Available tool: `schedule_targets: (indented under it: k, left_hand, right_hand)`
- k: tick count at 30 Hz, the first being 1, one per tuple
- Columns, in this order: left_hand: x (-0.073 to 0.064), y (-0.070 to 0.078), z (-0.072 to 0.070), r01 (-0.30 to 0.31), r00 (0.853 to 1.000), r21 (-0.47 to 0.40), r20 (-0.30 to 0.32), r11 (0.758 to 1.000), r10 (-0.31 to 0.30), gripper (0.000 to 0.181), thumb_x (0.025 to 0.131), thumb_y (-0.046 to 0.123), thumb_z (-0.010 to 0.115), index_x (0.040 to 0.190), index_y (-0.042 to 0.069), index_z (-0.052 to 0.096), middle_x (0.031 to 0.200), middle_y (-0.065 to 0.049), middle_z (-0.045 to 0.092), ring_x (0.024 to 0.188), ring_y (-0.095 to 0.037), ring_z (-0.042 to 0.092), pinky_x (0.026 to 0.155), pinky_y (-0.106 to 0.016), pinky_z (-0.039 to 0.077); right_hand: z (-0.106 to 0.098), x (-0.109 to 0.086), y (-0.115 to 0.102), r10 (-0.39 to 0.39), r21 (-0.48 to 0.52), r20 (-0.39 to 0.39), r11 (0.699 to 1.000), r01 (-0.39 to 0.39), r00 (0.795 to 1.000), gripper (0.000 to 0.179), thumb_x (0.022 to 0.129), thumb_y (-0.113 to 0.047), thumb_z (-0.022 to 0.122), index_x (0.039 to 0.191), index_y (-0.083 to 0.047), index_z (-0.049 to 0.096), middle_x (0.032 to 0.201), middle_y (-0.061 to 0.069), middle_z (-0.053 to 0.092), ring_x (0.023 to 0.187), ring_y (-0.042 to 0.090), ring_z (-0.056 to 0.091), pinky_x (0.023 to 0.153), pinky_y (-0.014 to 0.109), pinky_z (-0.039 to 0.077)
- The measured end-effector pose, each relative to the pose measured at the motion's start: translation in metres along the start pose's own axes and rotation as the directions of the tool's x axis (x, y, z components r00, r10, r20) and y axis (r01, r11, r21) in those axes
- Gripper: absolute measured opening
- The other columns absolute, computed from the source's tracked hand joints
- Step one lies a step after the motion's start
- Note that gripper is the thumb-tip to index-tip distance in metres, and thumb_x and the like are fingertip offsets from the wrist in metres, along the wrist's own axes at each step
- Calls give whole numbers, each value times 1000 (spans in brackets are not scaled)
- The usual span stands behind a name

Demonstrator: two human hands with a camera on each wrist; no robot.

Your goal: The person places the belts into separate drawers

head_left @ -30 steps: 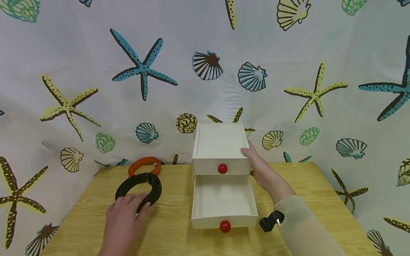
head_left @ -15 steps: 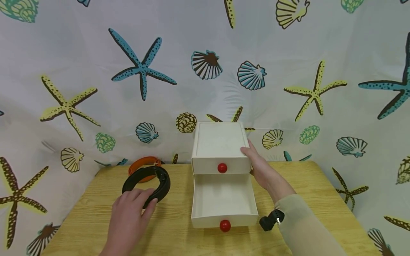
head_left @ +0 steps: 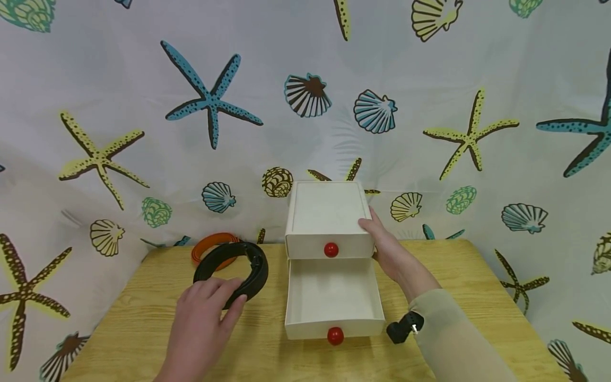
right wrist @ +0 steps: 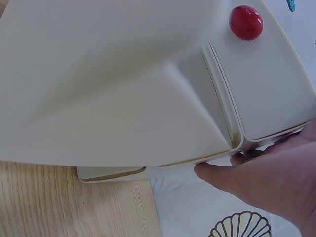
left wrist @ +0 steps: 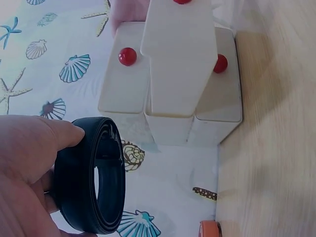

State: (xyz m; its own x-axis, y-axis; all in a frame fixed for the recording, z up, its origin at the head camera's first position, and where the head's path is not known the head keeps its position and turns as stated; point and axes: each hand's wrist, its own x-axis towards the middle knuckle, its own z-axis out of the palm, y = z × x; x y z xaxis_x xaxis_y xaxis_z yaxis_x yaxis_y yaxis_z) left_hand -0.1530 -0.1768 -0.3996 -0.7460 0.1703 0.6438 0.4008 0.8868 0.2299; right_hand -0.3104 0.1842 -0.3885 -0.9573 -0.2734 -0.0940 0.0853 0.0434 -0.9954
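Observation:
My left hand (head_left: 202, 318) pinches a coiled black belt (head_left: 258, 271) between thumb and fingers, held up over the table left of the white drawer unit (head_left: 329, 207). In the left wrist view the coil of the black belt (left wrist: 76, 173) shows its layered edge and hollow middle. A middle drawer (head_left: 305, 330) with a red knob is pulled well out, and its visible inside is bare. My right hand (head_left: 387, 248) grips the unit's right side, thumb on the top edge. In the right wrist view, fingers of the right hand (right wrist: 271, 177) lie along the unit's side.
An orange coiled belt (head_left: 202, 246) lies at the table's back left, partly hidden by the black one. Behind the wooden table (head_left: 129, 323) hangs a cloth (head_left: 305, 143) printed with starfish and shells. A black wrist device (head_left: 406, 328) sits at the right sleeve.
My left hand has carried the black belt right and slightly away from me, closer to the drawer unit. The right hand and the pulled-out drawer have stayed put.

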Motion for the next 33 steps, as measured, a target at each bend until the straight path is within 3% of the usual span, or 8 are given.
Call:
schedule_targets:
  k: [10,20,28,33]
  left_hand:
    - [3,19,-7,6,999,-8,42,1000,-6,29,92,16,93,119,12,83,100,-2,73,101,-32,66,92,-60,54]
    - [3,33,-11,-27,998,-26,56,999,28,30,93,17,93,121,14,83,103,0,73,102,-30,66,96,-60,54]
    - [4,46,-12,-82,996,-52,28,995,84,29,91,16,94,117,16,83,103,2,73,99,-28,66,93,-58,55]
    - [5,56,-11,-64,995,-58,70,996,68,31,90,18,96,118,19,82,106,4,74,103,-26,66,97,-58,55]
  right_hand:
    - [0,0,0,9,9,2,1000,-9,1000,79,116,-50,42,177,-40,-8,184,4,-9,165,35,4,130,70,9]
    - [1,0,-1,4,5,0,1000,-4,1000,79,116,-50,41,177,-39,-7,184,5,-8,166,37,5,130,70,9]
    - [0,1,0,8,4,-8,1000,-8,1000,78,116,-50,42,177,-40,-5,184,3,-8,166,35,4,130,70,10]
    - [0,0,-1,7,6,-11,1000,-7,1000,78,116,-50,42,177,-39,-6,184,3,-9,166,34,3,130,70,10]
